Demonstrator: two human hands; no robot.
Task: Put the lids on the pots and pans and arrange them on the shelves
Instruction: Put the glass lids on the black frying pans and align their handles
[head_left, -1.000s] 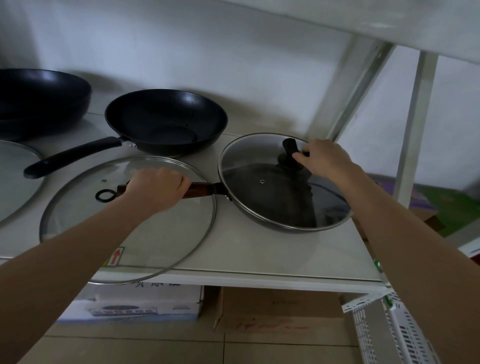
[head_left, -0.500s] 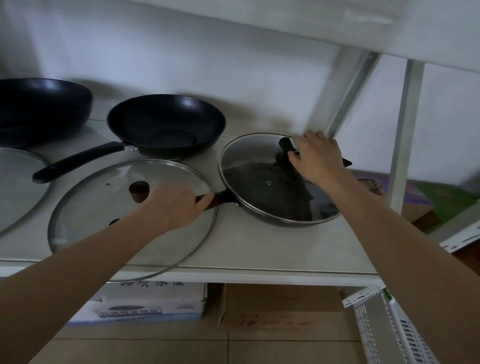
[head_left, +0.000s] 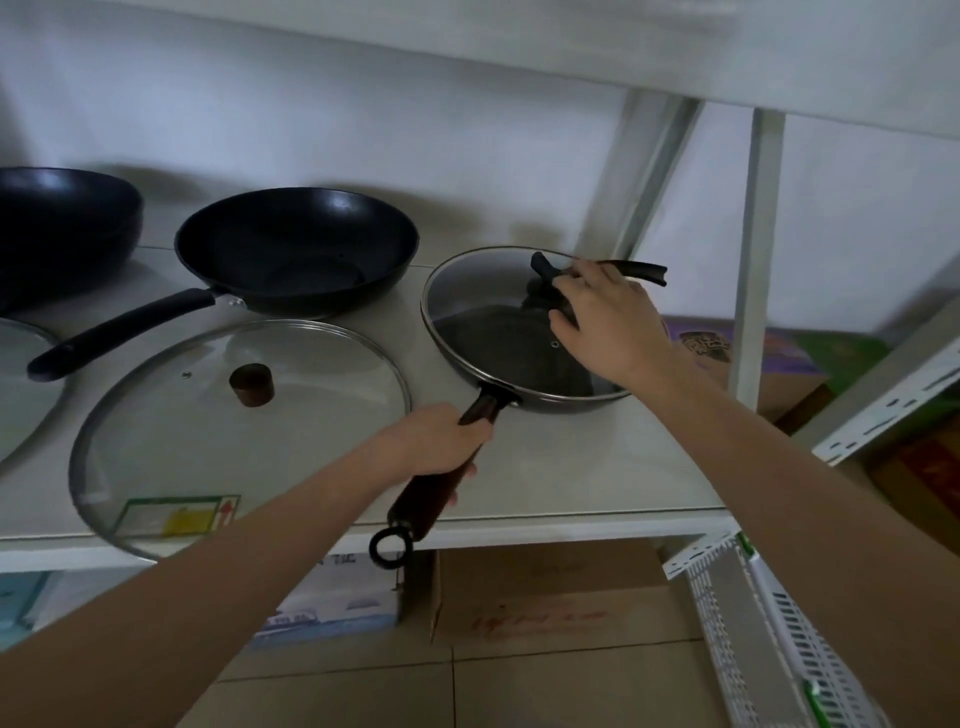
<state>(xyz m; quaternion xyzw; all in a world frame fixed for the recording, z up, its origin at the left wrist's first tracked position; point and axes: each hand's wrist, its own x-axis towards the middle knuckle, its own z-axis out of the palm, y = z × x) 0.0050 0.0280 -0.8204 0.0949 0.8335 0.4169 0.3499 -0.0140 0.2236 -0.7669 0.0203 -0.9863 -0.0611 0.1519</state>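
At the far left edge of the shelf (head_left: 571, 483), a dark wok (head_left: 62, 223) sits at the back, with part of a glass lid (head_left: 21, 384) in front of it. Next comes 1 uncovered black wok (head_left: 296, 249), its long handle pointing forward and left. In front of it lies 1 large glass lid (head_left: 244, 431) with a brown knob, flat on the shelf and overhanging the front edge.

The left hand (head_left: 436, 441) is wrapped around the brown handle of the lidded pan (head_left: 519, 343), gripping it near the middle. The handle points toward the viewer and past the shelf edge. The right hand (head_left: 613, 322) rests on the pan's glass cover (head_left: 493, 306), fingers curled onto its black knob, holding it in place. The pan sits at the right end of the shelf, just beside the upright post (head_left: 753, 249).

Step in hand, as judged: positioning 1 covered pan on the shelf. Next move: settle the pan, release both hands, then fit the large glass lid onto the open black wok. Lid diameter appears to match; centre it before letting go.
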